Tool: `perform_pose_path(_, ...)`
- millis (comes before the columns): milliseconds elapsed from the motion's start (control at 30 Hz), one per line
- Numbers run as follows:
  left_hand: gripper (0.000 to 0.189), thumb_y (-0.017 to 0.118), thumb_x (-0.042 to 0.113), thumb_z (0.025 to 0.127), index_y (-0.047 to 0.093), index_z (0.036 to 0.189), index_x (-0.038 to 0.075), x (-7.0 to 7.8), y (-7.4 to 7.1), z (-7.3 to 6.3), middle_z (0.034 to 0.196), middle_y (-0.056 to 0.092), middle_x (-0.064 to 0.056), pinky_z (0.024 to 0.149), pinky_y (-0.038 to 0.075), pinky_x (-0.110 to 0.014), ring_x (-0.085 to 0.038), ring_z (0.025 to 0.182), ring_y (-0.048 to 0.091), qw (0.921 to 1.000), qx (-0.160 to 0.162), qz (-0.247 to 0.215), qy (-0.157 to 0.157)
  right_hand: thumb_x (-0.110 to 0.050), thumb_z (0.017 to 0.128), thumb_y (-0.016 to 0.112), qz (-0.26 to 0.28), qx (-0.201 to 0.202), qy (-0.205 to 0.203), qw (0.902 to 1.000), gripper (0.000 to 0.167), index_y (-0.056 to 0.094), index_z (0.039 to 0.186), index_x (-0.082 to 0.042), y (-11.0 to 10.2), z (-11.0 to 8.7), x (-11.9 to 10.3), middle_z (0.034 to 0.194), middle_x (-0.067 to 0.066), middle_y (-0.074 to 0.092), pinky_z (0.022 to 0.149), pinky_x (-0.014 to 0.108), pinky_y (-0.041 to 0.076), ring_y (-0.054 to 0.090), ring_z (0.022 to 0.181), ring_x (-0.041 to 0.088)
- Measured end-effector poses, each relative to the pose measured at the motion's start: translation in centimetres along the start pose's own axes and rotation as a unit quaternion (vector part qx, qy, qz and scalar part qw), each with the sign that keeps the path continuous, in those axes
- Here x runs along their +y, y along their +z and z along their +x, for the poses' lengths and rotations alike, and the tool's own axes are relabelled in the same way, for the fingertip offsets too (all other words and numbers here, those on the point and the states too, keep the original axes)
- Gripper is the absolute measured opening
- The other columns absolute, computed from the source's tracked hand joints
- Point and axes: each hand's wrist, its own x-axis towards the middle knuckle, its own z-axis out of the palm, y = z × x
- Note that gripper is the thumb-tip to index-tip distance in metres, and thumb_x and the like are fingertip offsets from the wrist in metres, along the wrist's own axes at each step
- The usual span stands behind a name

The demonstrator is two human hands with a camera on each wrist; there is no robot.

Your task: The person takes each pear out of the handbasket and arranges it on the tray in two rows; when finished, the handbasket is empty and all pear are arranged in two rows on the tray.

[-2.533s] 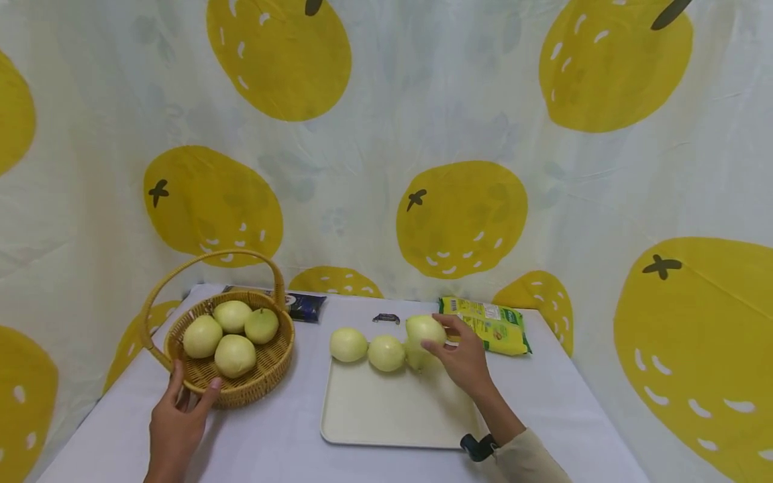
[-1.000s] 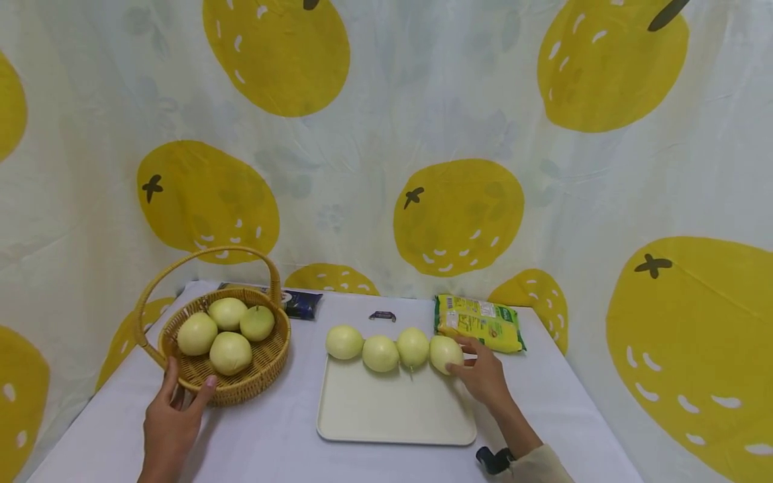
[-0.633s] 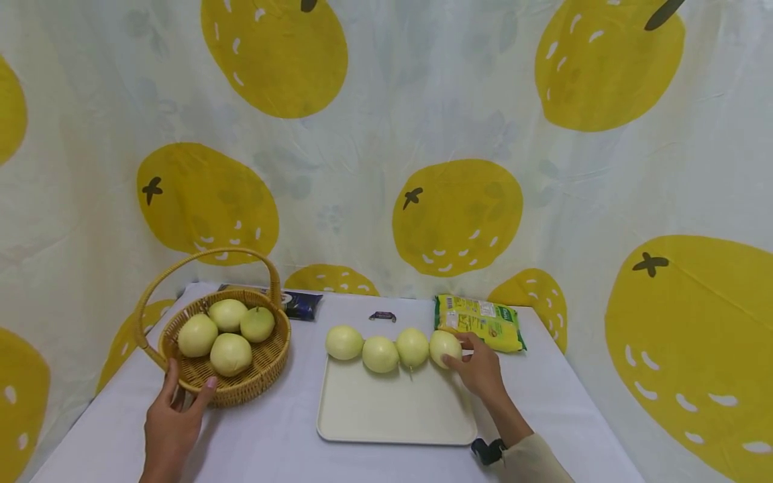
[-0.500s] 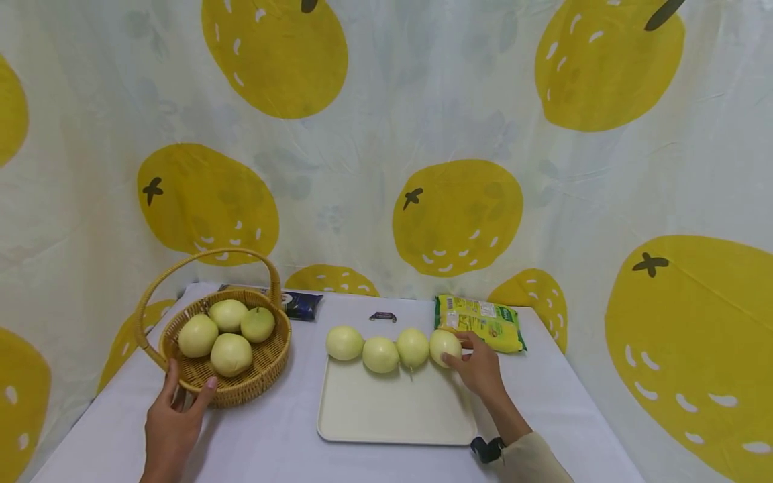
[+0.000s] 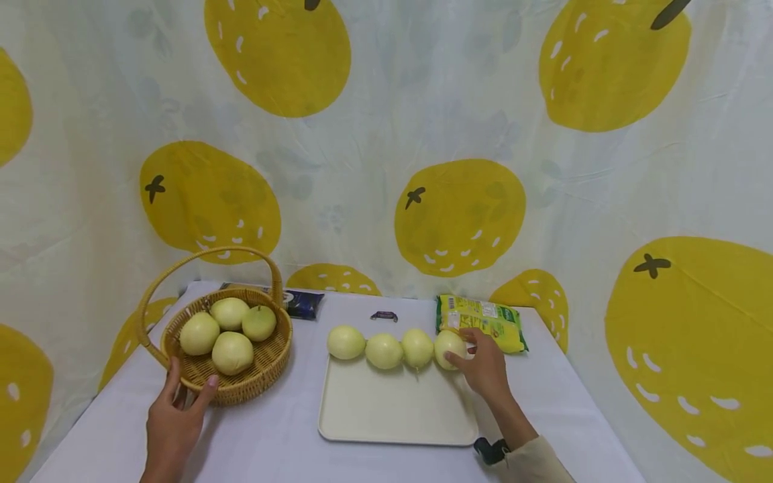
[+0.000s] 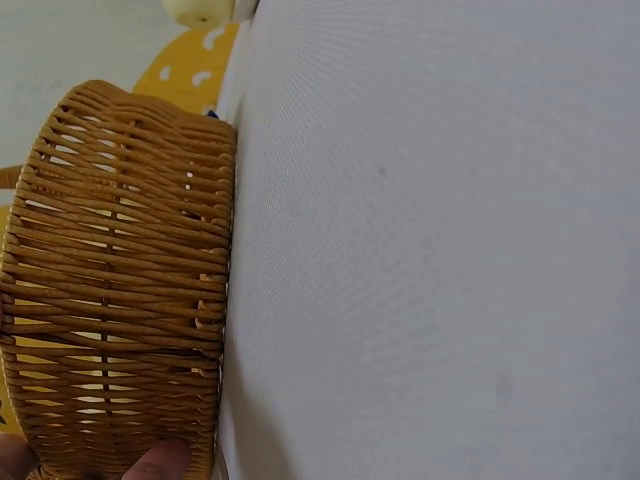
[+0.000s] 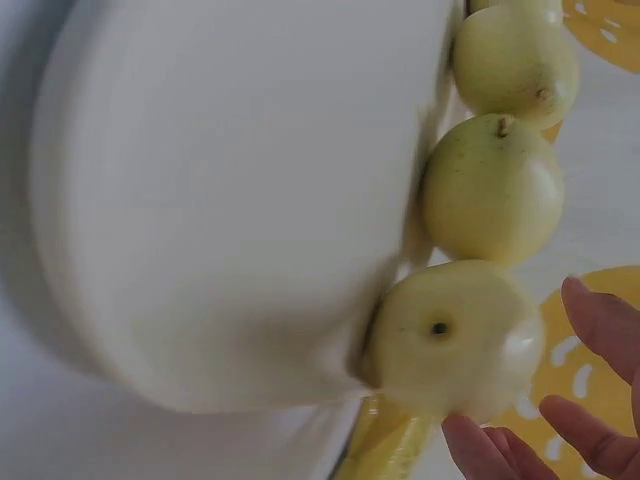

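My left hand (image 5: 174, 426) grips the near side of a wicker basket (image 5: 256, 389), its thumb at the rim; in the left wrist view a fingertip (image 6: 160, 462) touches the woven wall. Several pale yellow-green pears (image 5: 232, 353) lie inside. Along the far edge of a cream tray (image 5: 395, 409) sit more pears (image 5: 346, 343) in a row. My right hand (image 5: 488, 370) is around the rightmost pear (image 5: 449, 347), fingers spread. In the right wrist view one fingertip touches that pear and the other fingers stand apart from it.
A yellow-green packet (image 5: 483, 323) lies behind the tray at the right. A dark blue packet (image 5: 302, 304) is partly hidden behind the basket. One small dark wrapped piece (image 5: 384, 316) lies beyond the pears on the white tablecloth (image 5: 266, 443). A patterned curtain (image 5: 362, 201) hangs behind.
My right hand has moved from the third pear in the row to a fourth at the right end. The row shifts slightly right. The left hand stays at the basket.
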Motion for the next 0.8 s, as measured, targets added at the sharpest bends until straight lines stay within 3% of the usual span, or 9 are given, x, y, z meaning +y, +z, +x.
perform_pose_path(133,0.098,0.069,0.057,0.100,-0.001,0.166,0.041,0.0,-0.2,-0.1,0.173,-0.005,0.016,0.127,0.028,-0.037,-0.039,0.163,0.017,1.0000,0.000,0.001,0.003,-0.026,0.089,0.089,0.014,0.010,-0.021,0.9996,0.066,0.061,0.146,-0.010,-0.6,-0.6,-1.9,0.144,0.018,0.061,0.102,0.053,0.063,0.064,0.125,0.038)
perform_pose_path(333,0.099,0.069,0.060,0.098,-0.002,0.165,0.045,0.0,-0.2,-0.1,0.173,-0.006,0.016,0.123,0.034,-0.044,-0.043,0.162,0.020,0.9999,-0.010,0.005,-0.002,-0.021,0.087,0.091,0.082,0.009,-0.056,0.9950,0.065,0.062,0.144,-0.012,-0.6,-1.8,-5.2,0.144,0.015,0.060,0.106,0.051,0.063,0.062,0.129,0.036)
perform_pose_path(600,0.099,0.069,0.061,0.098,-0.002,0.165,0.045,-0.1,-0.1,0.1,0.174,-0.005,0.014,0.123,0.032,-0.048,-0.043,0.162,0.021,0.9999,-0.003,0.008,-0.009,-0.021,0.083,0.094,0.113,-0.001,-0.103,0.9883,0.064,0.066,0.140,-0.018,0.9,-3.0,-9.9,0.136,0.004,0.063,0.104,0.043,0.064,0.062,0.126,0.026)
perform_pose_path(800,0.100,0.068,0.062,0.098,-0.003,0.165,0.045,-0.1,-0.1,0.0,0.175,-0.004,0.009,0.121,0.034,-0.050,-0.047,0.159,0.024,0.9998,-0.005,0.019,-0.006,-0.018,0.080,0.096,0.147,-0.005,-0.156,0.9768,0.063,0.070,0.137,-0.017,2.6,-3.6,-12.3,0.134,0.002,0.068,0.107,0.042,0.063,0.065,0.126,0.024)
